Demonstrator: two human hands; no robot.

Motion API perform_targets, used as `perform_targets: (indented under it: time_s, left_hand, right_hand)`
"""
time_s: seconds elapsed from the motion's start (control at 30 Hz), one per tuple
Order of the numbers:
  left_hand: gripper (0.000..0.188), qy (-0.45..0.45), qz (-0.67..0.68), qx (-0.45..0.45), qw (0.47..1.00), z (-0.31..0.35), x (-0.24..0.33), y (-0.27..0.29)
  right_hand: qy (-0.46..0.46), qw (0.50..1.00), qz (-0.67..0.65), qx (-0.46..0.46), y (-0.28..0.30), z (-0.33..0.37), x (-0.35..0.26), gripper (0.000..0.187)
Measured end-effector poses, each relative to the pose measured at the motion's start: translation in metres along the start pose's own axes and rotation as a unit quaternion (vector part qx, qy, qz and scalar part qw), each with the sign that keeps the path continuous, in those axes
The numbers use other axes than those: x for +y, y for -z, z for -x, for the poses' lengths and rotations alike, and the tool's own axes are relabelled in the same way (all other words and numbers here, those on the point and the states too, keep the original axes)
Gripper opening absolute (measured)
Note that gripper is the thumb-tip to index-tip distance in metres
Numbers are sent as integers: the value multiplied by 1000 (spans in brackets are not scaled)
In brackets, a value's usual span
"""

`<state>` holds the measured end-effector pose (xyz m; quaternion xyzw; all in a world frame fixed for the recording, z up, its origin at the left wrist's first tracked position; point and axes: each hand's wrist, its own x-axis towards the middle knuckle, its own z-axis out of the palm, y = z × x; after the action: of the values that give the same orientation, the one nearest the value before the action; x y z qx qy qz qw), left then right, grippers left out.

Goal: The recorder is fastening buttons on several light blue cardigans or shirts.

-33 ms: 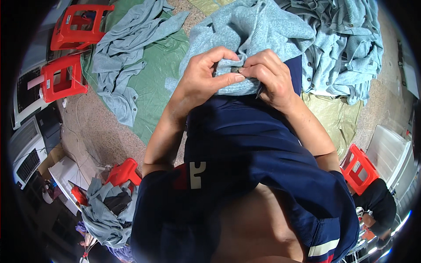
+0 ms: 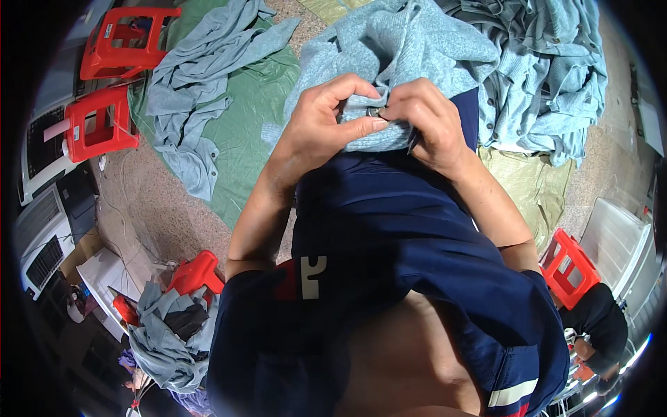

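Note:
A light blue knit cardigan (image 2: 445, 48) lies bunched over my lap. My left hand (image 2: 323, 121) pinches its ribbed edge between thumb and fingers. A small dark button (image 2: 374, 112) shows at that edge, just above the left thumb tip. From the other side, my right hand (image 2: 431, 121) is closed with its thumb and fingertip on the button. A thin dark pointed thing (image 2: 411, 144) juts out below the right fingers; its kind cannot be made out, as the hand covers most of it.
Similar buttoned garments lie piled on the right (image 2: 549, 83) and spread on a green sheet (image 2: 260, 104) at left. Red stools (image 2: 104, 125) stand at left and a red stool (image 2: 571, 267) at right. Another garment heap (image 2: 167, 340) is lower left. A person in black (image 2: 601, 326) is lower right.
My right fingertips have shifted slightly at the button, and a little more of the button shows. My left hand has stayed in place.

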<state>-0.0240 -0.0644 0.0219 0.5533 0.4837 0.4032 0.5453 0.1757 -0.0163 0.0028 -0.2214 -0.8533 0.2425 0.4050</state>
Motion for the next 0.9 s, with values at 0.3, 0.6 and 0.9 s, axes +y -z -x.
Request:
perform_targets:
  time_s: [0.3,0.6,0.9]
  left_hand:
    - [22,-169,-176,20,970,2,-3,-5]
    - [23,-297,-243,124,915,2,-19,-16]
    - [28,-351,-326,157,864,2,-21,-21]
  right_hand:
    - [-102,986,-119,-52,-1,1,7,35]
    - [-181,961,-206,40,-4,-1,1,17]
    - [-108,983,-131,73,-12,-1,-12,20]
